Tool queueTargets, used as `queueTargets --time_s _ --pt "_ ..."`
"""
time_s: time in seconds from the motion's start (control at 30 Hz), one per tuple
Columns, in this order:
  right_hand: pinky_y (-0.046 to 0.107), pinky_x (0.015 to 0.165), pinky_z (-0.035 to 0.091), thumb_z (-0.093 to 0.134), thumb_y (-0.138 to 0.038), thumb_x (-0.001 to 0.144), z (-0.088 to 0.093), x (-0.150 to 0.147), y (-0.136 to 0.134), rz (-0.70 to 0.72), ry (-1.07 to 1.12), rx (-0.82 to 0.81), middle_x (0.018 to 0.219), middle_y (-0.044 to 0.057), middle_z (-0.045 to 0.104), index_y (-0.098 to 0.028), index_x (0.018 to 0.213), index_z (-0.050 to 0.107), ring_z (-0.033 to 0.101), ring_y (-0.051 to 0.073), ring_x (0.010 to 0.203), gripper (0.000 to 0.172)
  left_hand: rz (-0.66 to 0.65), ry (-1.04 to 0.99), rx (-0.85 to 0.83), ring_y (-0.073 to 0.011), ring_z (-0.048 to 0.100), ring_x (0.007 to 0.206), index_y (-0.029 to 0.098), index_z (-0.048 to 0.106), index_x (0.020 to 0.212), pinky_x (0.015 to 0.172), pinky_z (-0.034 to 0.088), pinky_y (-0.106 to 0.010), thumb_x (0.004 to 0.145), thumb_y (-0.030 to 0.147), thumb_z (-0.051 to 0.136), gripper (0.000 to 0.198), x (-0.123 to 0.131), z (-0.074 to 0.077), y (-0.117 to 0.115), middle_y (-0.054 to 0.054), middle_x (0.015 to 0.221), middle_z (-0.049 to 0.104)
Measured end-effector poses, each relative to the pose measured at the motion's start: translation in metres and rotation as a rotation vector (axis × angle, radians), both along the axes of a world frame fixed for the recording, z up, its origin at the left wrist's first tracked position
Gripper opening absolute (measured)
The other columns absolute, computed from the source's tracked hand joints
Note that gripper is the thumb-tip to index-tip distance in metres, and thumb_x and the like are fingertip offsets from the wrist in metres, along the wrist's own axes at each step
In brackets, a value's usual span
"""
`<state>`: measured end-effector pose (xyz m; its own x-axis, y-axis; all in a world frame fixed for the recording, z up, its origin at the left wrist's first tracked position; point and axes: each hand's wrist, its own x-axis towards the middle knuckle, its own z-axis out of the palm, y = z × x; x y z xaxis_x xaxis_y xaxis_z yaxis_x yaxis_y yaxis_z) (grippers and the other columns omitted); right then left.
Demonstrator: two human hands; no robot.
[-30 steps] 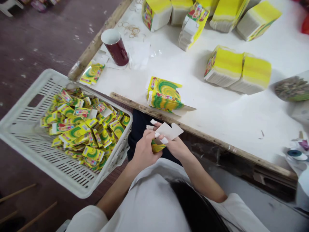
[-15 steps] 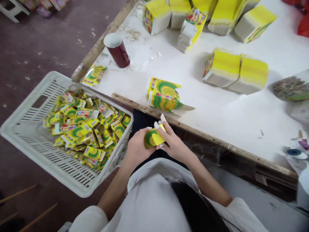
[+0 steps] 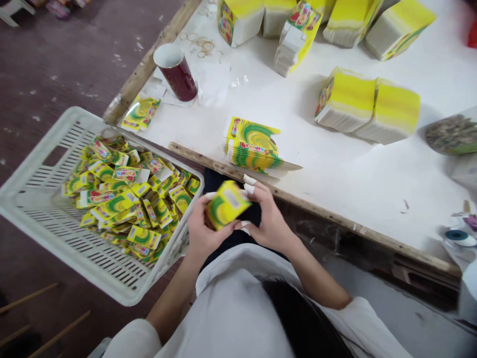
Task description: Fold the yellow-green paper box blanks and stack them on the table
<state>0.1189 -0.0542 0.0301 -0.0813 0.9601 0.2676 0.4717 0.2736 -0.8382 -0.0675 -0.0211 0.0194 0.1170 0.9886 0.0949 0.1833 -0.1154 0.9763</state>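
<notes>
A small yellow and green box [image 3: 225,205], slightly blurred, is gripped in my left hand [image 3: 203,231] in front of the table edge. My right hand [image 3: 274,219], with white coverings on its fingertips, is just right of the box, its fingers apart and curved toward it. Beyond my hands, a stack of flat yellow cartons [image 3: 253,144] lies near the table's front edge. To the left, a white plastic basket [image 3: 40,194] holds many small yellow boxes [image 3: 122,199].
On the white table [image 3: 290,144] are a maroon mug [image 3: 176,72], rubber bands [image 3: 203,47], bundled yellow cartons [image 3: 367,104] and a loose carton [image 3: 141,113]. A bag [image 3: 452,134] lies at the right. The table's wooden edge [image 3: 316,209] runs in front of me.
The carton in my left hand has turned and moved slightly left, showing a box shape with a pale end panel. My right fingers have come off it and spread apart.
</notes>
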Motion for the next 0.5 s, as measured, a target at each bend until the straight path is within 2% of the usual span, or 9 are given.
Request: queueTargets --time_s 0.1,0.13,0.2,0.3,0.4,0.5 --pt "0.044 0.096 0.055 0.064 -0.035 0.092 0.020 0.015 0.020 -0.256 -0.038 0.123 0.122 0.013 0.061 -0.025 0.129 0.048 0.059 0.028 0.116 0.041 0.311 -0.532 -0.131 -0.0180 0.068 0.090 0.024 0.063 0.115 0.073 0.057 -0.027 0.079 0.067 0.069 0.056 -0.001 -0.011 -0.002 -0.007 0.114 0.068" --pt "0.045 0.095 0.054 0.061 -0.034 0.094 0.024 0.023 0.029 -0.367 -0.076 0.140 0.117 0.012 0.062 -0.024 0.126 0.050 0.060 0.028 0.111 0.034 0.370 -0.641 -0.206 -0.0170 0.068 0.089 0.022 0.065 0.110 0.073 0.057 -0.026 0.082 0.069 0.064 0.055 -0.001 -0.015 -0.001 -0.007 0.114 0.069" --pt "0.050 0.097 0.051 0.056 -0.034 0.096 0.027 0.037 0.050 -0.519 -0.191 0.119 0.117 0.014 0.060 -0.022 0.124 0.053 0.058 0.030 0.111 0.030 0.431 -0.732 -0.389 -0.0145 0.068 0.084 0.020 0.066 0.101 0.073 0.057 -0.025 0.083 0.063 0.067 0.047 0.000 -0.023 0.002 -0.007 0.107 0.070" --pt "0.056 0.099 0.046 0.059 -0.034 0.093 0.019 0.054 0.075 -0.550 -0.380 0.019 0.115 0.015 0.058 -0.020 0.114 0.058 0.055 0.034 0.111 0.025 0.395 -0.700 -0.574 -0.0107 0.067 0.073 0.018 0.064 0.101 0.066 0.054 -0.021 0.080 0.049 0.075 0.038 0.004 -0.030 0.003 -0.004 0.095 0.070" --pt "0.055 0.096 0.046 0.061 -0.035 0.091 0.011 0.061 0.086 -0.541 -0.445 -0.016 0.107 0.013 0.060 -0.020 0.103 0.060 0.054 0.032 0.105 0.019 0.287 -0.614 -0.595 -0.0095 0.066 0.069 0.018 0.064 0.106 0.062 0.052 -0.019 0.077 0.046 0.079 0.043 0.008 -0.028 -0.002 -0.002 0.090 0.070" --pt "0.055 0.094 0.046 0.066 -0.035 0.087 0.018 0.061 0.087 -0.556 -0.447 -0.005 0.102 0.011 0.061 -0.020 0.096 0.058 0.055 0.032 0.101 0.019 0.183 -0.551 -0.604 -0.0091 0.065 0.068 0.017 0.064 0.103 0.062 0.051 -0.018 0.076 0.046 0.081 0.042 0.014 -0.023 -0.006 -0.003 0.088 0.070"
